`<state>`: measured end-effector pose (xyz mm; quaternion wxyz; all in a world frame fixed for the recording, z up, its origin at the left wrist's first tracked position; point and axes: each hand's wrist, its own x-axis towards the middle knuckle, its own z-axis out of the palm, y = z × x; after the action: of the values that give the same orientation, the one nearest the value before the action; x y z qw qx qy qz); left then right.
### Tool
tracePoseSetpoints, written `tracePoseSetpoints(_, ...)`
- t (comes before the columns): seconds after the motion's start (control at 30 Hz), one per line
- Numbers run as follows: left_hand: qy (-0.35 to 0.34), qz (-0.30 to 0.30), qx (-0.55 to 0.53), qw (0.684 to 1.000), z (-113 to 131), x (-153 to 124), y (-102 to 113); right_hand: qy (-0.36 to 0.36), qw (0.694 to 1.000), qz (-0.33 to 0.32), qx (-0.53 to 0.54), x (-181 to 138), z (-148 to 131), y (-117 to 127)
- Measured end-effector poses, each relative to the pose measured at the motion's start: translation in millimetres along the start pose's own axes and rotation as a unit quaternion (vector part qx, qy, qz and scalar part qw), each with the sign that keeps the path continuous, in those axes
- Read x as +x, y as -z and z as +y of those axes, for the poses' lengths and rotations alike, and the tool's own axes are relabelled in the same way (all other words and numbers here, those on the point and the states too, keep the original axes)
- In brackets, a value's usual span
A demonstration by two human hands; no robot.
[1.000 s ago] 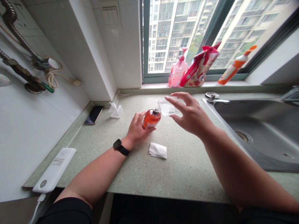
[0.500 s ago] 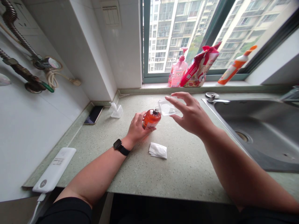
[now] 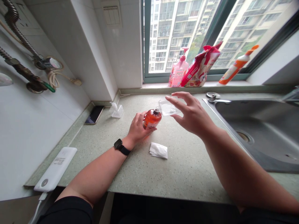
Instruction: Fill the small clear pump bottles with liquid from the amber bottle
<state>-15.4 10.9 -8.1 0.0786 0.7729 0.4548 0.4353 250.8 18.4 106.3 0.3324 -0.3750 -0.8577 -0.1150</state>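
Observation:
My left hand (image 3: 137, 128) is wrapped round an orange bottle (image 3: 152, 119) that stands on the green speckled counter (image 3: 177, 168). My right hand (image 3: 192, 114) holds a small clear plastic bottle (image 3: 167, 107) tipped on its side, with its mouth at the neck of the orange bottle. The thumb and fingers of the right hand pinch the clear bottle's body. A folded white tissue (image 3: 158, 150) lies on the counter just in front of both hands. A black watch (image 3: 121, 147) sits on my left wrist.
A steel sink (image 3: 261, 130) fills the right side. On the window sill stand a pink pump bottle (image 3: 177, 72), a red refill pouch (image 3: 201, 67) and an orange-and-white bottle (image 3: 235, 66). A phone (image 3: 94, 114), a clear cap (image 3: 116, 109) and a white power bank (image 3: 56, 168) lie at left.

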Motion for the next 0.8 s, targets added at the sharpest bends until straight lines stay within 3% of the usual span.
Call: tracePoseSetpoints(0.8, 0.018, -0.004, -0.009, 1.000, -2.8, -0.1, 1.3, 0.026, 0.999, -0.020, -0.023, 8.9, -1.3, 1.2)
